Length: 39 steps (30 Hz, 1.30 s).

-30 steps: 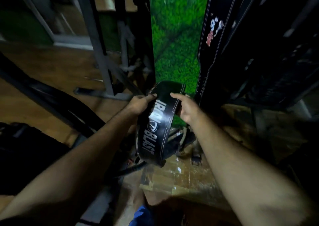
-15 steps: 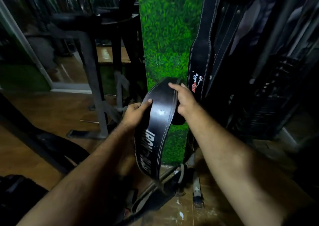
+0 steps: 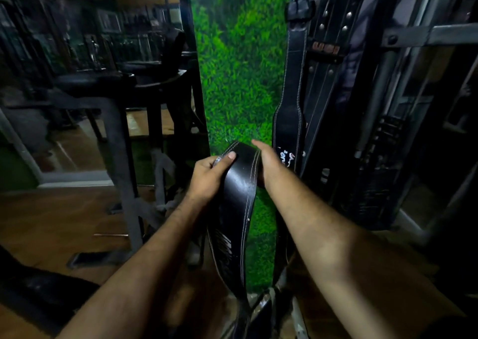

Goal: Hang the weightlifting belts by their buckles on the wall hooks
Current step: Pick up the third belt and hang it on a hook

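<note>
A black weightlifting belt [image 3: 239,199] is gripped at its upper end before a green turf wall panel [image 3: 240,74], the left hand [image 3: 209,177] closed on its left edge with the thumb pressed onto the face, the right hand [image 3: 269,165] wrapped around its right edge. The rest is left dangling toward the floor between the forearms. Farther right, two belts [image 3: 294,80] are seen already hung by their buckles; this one is judged yet to be hooked.
</note>
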### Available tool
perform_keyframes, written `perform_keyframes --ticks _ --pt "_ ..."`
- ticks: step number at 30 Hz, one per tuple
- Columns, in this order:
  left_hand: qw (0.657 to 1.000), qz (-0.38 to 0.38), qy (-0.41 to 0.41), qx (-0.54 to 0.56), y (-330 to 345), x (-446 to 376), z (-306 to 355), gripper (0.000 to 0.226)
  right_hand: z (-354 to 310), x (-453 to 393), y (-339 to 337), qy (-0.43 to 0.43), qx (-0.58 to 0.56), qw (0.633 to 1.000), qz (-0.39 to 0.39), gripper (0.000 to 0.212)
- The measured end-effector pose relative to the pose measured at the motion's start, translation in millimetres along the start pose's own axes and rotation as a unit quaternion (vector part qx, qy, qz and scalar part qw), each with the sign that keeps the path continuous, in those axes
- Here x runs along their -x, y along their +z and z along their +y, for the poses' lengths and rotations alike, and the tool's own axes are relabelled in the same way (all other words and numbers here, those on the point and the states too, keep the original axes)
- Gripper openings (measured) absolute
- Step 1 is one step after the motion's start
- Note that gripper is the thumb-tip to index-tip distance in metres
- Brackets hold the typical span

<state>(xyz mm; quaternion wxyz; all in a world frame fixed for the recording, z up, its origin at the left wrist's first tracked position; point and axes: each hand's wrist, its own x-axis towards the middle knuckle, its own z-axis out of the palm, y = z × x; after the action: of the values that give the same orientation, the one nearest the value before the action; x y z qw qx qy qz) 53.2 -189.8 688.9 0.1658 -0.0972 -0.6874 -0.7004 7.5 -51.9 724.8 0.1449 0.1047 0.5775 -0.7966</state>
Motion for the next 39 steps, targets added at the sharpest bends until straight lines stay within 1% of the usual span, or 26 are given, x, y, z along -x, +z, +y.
perform_keyframes --ticks 2,4,6,7,10,11,13,15,16,18,19,21,23,24,25,26,28,30,33,34,35,36,37,39 --pt "0.999 -0.030 -0.013 -0.005 -5.2 -2.3 0.8 0.055 -7.3 -5.2 1.4 0.005 -0.042 0.999 0.017 0.026" --pt "0.998 -0.043 -0.037 -0.022 -9.7 -3.9 -4.8 0.054 -19.0 -12.2 1.6 -0.040 -0.054 0.997 0.034 0.021" --pt "0.997 -0.050 -0.050 -0.034 -8.7 -10.1 -7.9 0.053 -28.1 -14.6 4.1 -0.132 -0.050 0.989 0.042 0.030" --pt "0.997 -0.046 -0.043 -0.044 -4.6 -16.0 -7.3 0.050 -30.6 -17.1 6.5 -0.182 -0.036 0.982 0.044 0.027" --pt "0.998 -0.012 -0.016 -0.060 24.5 -32.2 8.1 0.041 -36.9 -15.5 13.2 -0.299 0.004 0.954 0.021 0.004" --pt "0.998 -0.001 -0.004 -0.055 34.0 -35.6 13.3 0.039 -41.2 -15.4 11.9 -0.319 0.009 0.948 0.018 0.005" --pt "0.998 -0.006 0.025 -0.056 44.4 -39.7 16.0 0.035 -58.4 -11.8 3.3 -0.313 -0.026 0.949 0.004 0.009" --pt "0.995 -0.036 0.060 -0.069 47.9 -39.6 16.9 0.039 -79.6 -12.9 -8.5 -0.243 -0.072 0.967 0.000 0.025" --pt "0.995 -0.047 0.063 -0.067 49.2 -42.0 16.7 0.038 -88.1 -14.8 -13.9 -0.193 -0.074 0.978 0.002 0.028" --pt "0.996 -0.048 0.051 -0.054 54.6 -46.8 18.3 0.036 -95.4 -21.5 -21.4 -0.130 -0.090 0.987 -0.017 0.031" --pt "0.997 -0.043 0.042 -0.051 58.8 -47.7 20.9 0.037 -95.7 -24.0 -23.6 -0.119 -0.099 0.988 -0.020 0.038" --pt "0.998 -0.044 0.017 -0.029 66.2 -50.6 25.5 0.037 -99.0 -29.5 -26.2 -0.123 -0.119 0.985 -0.010 0.051" --pt "0.998 -0.061 -0.004 -0.028 67.4 -55.8 27.3 0.036 -107.4 -30.2 -29.1 -0.149 -0.146 0.977 -0.041 0.062" --pt "0.997 -0.065 -0.016 -0.037 67.3 -57.7 29.6 0.038 -113.3 -30.7 -30.4 -0.163 -0.147 0.974 -0.059 0.075" --pt "0.996 -0.072 -0.024 -0.042 67.5 -60.0 31.0 0.041 -120.6 -28.0 -31.5 -0.173 -0.138 0.972 -0.078 0.082" --pt "0.996 -0.076 -0.031 -0.045 67.4 -62.3 31.1 0.043 -128.3 -25.2 -33.0 -0.186 -0.119 0.972 -0.078 0.079" --pt "0.996 -0.072 -0.034 -0.043 71.8 -65.4 33.5 0.043 -146.1 -26.3 -38.1 -0.225 -0.056 0.971 -0.053 0.055" --pt "0.997 -0.048 -0.039 -0.045 80.4 -68.9 35.0 0.041 -158.7 -33.0 -44.8 -0.260 0.007 0.965 -0.032 0.048" --pt "0.997 -0.007 -0.013 -0.074 93.5 -78.1 41.7 0.039 -165.0 -33.0 -45.1 -0.286 0.038 0.956 -0.048 0.027" --pt "0.996 0.004 0.008 -0.093 99.1 -81.7 45.5 0.039 -163.5 -31.9 -42.6 -0.300 0.040 0.951 -0.055 0.026" --pt "0.994 0.015 0.029 -0.103 105.4 -84.5 50.5 0.039 -162.4 -31.4 -40.0 -0.321 0.055 0.943 -0.060 0.030" --pt "0.993 0.024 0.045 -0.102 112.0 -86.6 55.8 0.035 -160.8 -33.0 -37.4 -0.347 0.073 0.933 -0.065 0.036" --pt "0.994 0.029 0.060 -0.084 118.1 -89.4 61.9 0.029 -159.4 -30.7 -35.7 -0.371 0.089 0.922 -0.071 0.038" --pt "0.995 0.038 0.078 -0.054 126.8 -95.4 73.2 0.019 -158.3 -30.7 -34.1 -0.408 0.103 0.904 -0.080 0.026"
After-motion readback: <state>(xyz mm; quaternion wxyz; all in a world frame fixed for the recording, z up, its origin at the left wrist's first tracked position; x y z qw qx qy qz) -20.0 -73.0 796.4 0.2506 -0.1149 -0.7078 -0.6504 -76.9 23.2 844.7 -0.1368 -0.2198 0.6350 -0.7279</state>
